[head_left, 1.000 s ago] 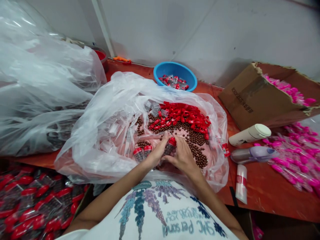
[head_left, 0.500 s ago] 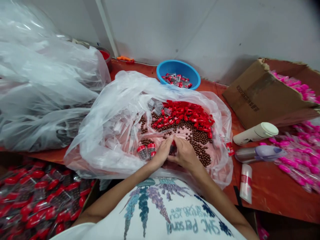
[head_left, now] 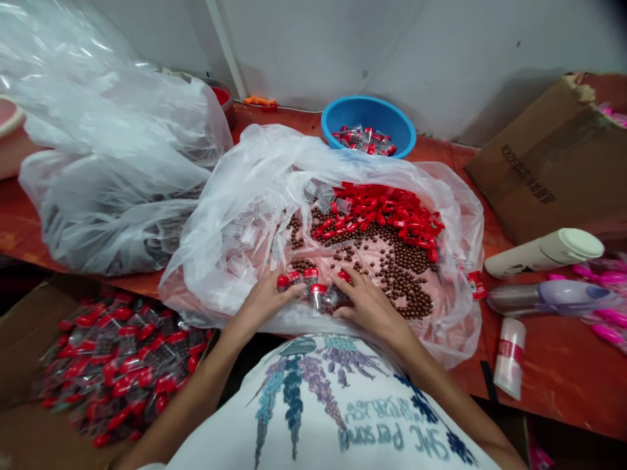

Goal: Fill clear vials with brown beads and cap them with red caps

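Several small clear jars with red lids (head_left: 318, 299) stand or lie close together at the front of the spread plastic bag (head_left: 230, 163). My left hand (head_left: 264, 301) rests at their left side, its fingers reaching toward a red-lidded jar (head_left: 283, 282). On the right, my right hand (head_left: 369, 305) has its thumb and fingers apart around the group, with fingertips by another red lid (head_left: 345, 277). Neither hand appears clenched on a jar. Beyond them lie brown beads (head_left: 411, 258), a heap of red plastic pieces (head_left: 392, 212) and clear empty cups (head_left: 321, 196).
Behind the bag is a blue basin (head_left: 328, 124) with red-lidded jars. A carton (head_left: 19, 326) at lower left holds many filled jars. To the right are a cream bottle (head_left: 543, 253), a steel flask (head_left: 514, 299), a white roll (head_left: 509, 359) and a cardboard box (head_left: 529, 163).
My hands were together around a red-lidded piece; they have parted to either side of the jars. The view has turned left, so the scene sits farther right.
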A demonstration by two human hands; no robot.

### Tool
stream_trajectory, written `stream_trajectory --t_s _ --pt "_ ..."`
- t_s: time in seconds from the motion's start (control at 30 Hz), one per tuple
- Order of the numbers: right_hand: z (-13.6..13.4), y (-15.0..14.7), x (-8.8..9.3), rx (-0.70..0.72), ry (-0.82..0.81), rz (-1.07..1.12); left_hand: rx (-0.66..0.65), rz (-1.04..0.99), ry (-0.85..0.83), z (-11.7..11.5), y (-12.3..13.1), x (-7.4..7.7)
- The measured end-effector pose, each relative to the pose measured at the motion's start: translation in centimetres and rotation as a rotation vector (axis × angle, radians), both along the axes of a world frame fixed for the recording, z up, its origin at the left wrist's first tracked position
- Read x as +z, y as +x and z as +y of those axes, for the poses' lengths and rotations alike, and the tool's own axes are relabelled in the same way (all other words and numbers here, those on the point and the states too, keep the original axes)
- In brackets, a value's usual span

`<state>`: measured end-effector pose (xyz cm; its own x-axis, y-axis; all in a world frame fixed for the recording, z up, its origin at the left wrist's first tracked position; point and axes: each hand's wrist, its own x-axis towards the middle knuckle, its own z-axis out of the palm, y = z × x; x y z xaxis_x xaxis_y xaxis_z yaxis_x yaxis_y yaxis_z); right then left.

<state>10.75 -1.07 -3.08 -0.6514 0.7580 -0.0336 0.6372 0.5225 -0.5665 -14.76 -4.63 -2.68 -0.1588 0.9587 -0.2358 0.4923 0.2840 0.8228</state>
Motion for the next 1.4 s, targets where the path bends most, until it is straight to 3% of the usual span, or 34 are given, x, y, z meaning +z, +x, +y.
stream_trajectory --t_s 0.13,0.3,0.47,0.57,0.67,0.77,0.9,1.03,1.17,1.3,1.4 --pt "-0.5 -1.4 -0.3 0.005 -0.029 0.014 -0.102 -0.089 -0.029 0.2 1.9 -0.8" --pt "-0.7 -2.1 -0.6 -0.056 -0.150 0.228 -0.128 -0.305 0.039 1.4 3.3 -1.7" --pt "-0.1 -2.0 -2.1 -0.083 -0.328 0.471 -0.183 -0.578 -0.181 1.9 4.5 -1.6" --pt "0.1 -2.0 -2.4 -0.095 -0.367 0.526 -0.162 -0.659 -0.225 1.9 5.2 -1.4" --pt "-0.3 -2.2 -2.1 -0.104 -0.326 0.488 -0.117 -0.665 -0.180 1.7 5.9 -1.1" --pt "-0.7 -2.6 -1.5 -0.143 -0.217 0.311 -0.061 -0.645 -0.100 1.4 6.7 -1.0" --pt "0.0 -3.1 -0.5 -0.172 -0.200 0.116 0.101 -0.884 -0.137 2.0 7.7 -1.3" --pt "1.0 -3.2 0.9 -0.133 -0.100 0.222 0.239 -1.247 -0.194 3.9 7.7 -1.6" --pt "1.8 -2.9 2.4 -0.151 -0.019 0.360 0.280 -1.326 -0.273 7.1 7.0 -1.1" --pt "2.9 -2.4 4.0 -0.204 0.020 0.476 0.206 -1.443 -0.319 10.8 6.8 -0.7" --pt "3.5 -1.7 4.3 -0.319 0.080 0.579 0.100 -1.581 -0.344 13.8 7.6 -0.2"
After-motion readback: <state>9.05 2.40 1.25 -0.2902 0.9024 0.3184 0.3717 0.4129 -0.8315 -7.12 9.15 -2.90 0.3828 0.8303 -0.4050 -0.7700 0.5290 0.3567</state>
